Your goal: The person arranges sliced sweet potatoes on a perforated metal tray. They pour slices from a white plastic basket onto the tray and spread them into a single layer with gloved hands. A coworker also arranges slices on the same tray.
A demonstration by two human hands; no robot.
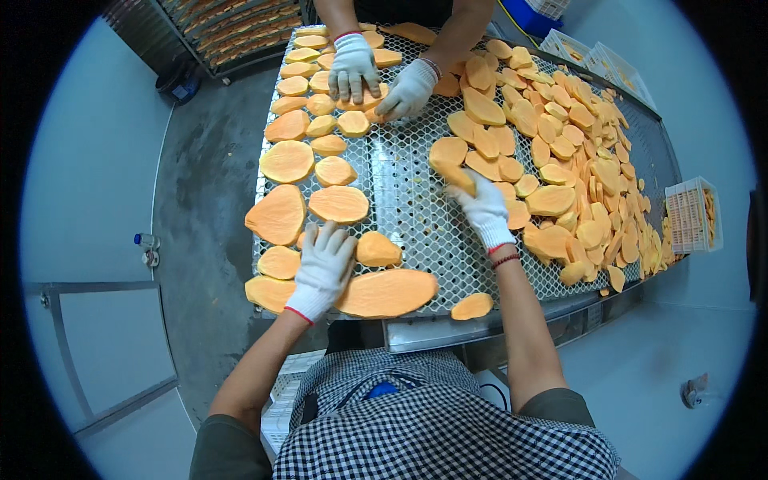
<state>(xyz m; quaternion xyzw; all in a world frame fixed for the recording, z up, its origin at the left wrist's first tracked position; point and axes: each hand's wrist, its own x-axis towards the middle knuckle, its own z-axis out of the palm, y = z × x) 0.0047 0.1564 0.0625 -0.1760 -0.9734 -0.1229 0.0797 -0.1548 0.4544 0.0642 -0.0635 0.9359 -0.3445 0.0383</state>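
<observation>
Orange root slices lie in uneven rows along the left of a white mesh tray, with a heaped pile on the right. My gloved left hand rests, fingers apart, on slices at the near left, beside a long slice. My gloved right hand grips an oblong slice at the pile's left edge, with its fingertips partly hidden under it. A lone slice lies by the near edge.
A co-worker's gloved hands touch slices at the far side. A rack of loaded trays and a dark bucket stand back left. White baskets sit along the right. A bottle is at the left wall.
</observation>
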